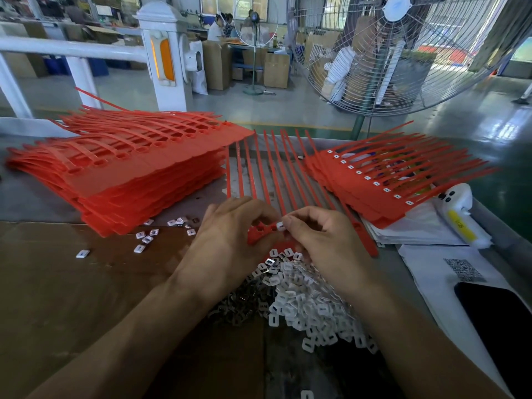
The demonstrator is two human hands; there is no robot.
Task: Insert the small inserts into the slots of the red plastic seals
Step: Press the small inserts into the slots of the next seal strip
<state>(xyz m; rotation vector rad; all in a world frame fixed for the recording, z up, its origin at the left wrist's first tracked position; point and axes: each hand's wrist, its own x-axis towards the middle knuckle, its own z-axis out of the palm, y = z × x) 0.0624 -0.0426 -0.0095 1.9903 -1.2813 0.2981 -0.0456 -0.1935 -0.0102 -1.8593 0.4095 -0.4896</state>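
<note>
Red strip of seals [276, 180] at mid-table, straps running lengthwise toward the far edge, heads nearest. Gripped at the head end by left hand [227, 240], fingers curled round it. White insert [279, 225] pinched in right hand [322, 237] fingertips, touching a head. Loose inserts [305, 298] heaped just nearer. Unfilled stack [138, 168] left, filled stack [388, 180] right.
</note>
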